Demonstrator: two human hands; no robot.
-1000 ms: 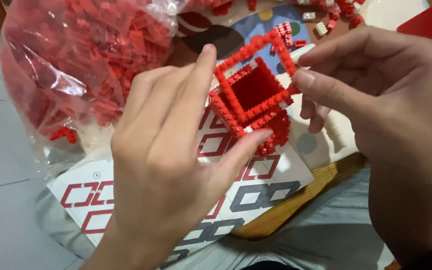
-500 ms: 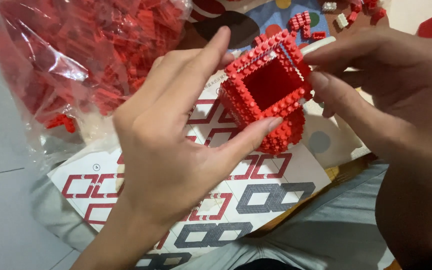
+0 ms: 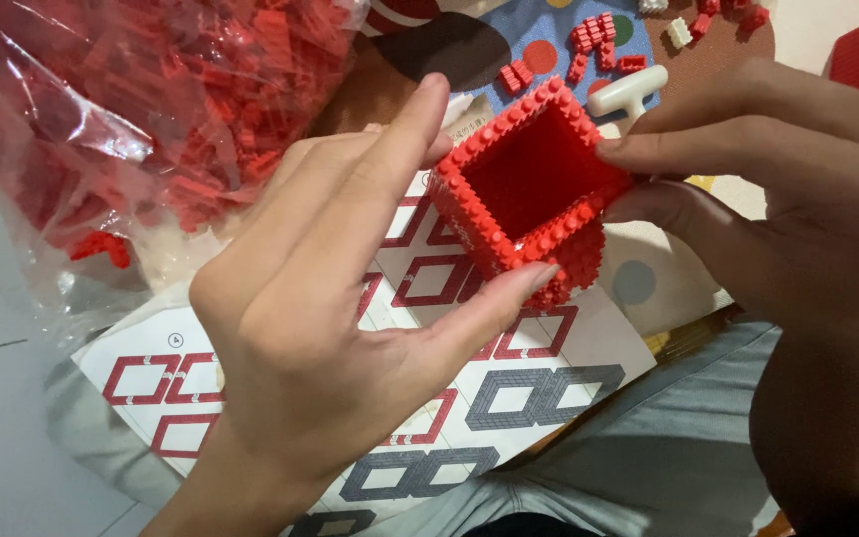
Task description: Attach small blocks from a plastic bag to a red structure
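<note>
A hollow square box built of small red bricks point(image 3: 534, 194) is held up between both hands, its opening facing the camera. My left hand point(image 3: 340, 318) grips its left side, with the index finger along the top edge and the thumb under the lower corner. My right hand point(image 3: 758, 219) pinches its right wall between thumb and fingers. Beneath them lies a white instruction sheet point(image 3: 449, 398) printed with red and grey square outlines.
A large clear plastic bag full of red bricks point(image 3: 151, 109) fills the upper left. Loose red bricks point(image 3: 599, 45) and a white T-shaped tool point(image 3: 628, 89) lie on a colourful dotted mat point(image 3: 549, 30) at the top. Grey trousers point(image 3: 648, 447) show at the bottom.
The red box has turned so its opening faces the camera more squarely and its walls look closed. Both hands shifted slightly with it and the view moved closer.
</note>
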